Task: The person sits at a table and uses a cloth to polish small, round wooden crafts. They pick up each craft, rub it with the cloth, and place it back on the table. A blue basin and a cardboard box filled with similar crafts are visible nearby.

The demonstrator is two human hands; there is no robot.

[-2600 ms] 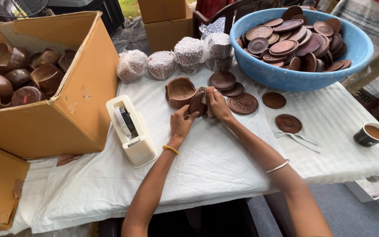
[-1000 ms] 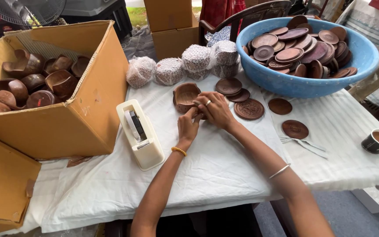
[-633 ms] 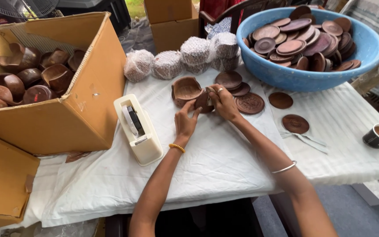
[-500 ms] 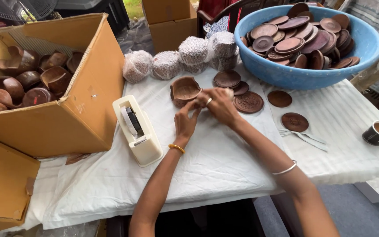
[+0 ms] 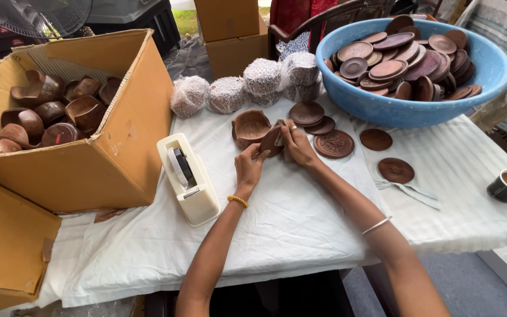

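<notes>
2 big containers up top: cardboard box (image 5: 83, 158) left, loaded with brown bowls (image 5: 48, 111); blue basin (image 5: 409, 108) right, heaped with lids (image 5: 394, 56). Between them, 4 mesh-wrapped bundles (image 5: 244, 91) lined up, looking finished. Then white tape dispenser (image 5: 186, 179), an open bowl (image 5: 250, 126) and loose lids (image 5: 335, 144) on the cloth, unwrapped. Smallest: brown piece (image 5: 271, 141) pinched between left hand (image 5: 249, 167) and right hand (image 5: 297, 147), both closed on it, just beside that bowl. Plenty left, probably.
</notes>
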